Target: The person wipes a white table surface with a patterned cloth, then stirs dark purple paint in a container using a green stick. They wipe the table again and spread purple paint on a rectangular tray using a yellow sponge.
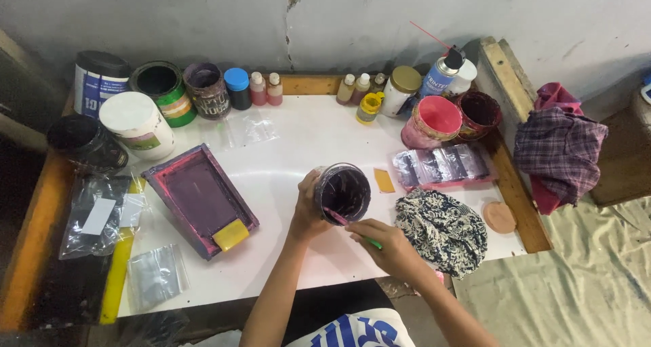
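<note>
Most of the stick's (356,230) length is hidden: its pink-stained tip dips over the near rim of the purple paint jar (343,193), and only a short green stub shows past the fingers, so its full length cannot be told. Its long axis runs from the jar's inside, upper left, down to the right toward the person. The right hand (385,246) is closed around the stick; the left hand (307,209) wraps the jar's left side, fingers curled on its wall, holding it tipped with its mouth toward the camera, just above the white table (305,137). A patterned cloth (442,230) lies just right of the right hand, a purple-stained screen frame (198,199) with a yellow sponge (231,234) to the left, and paint tubs and small bottles line the far edge
</note>
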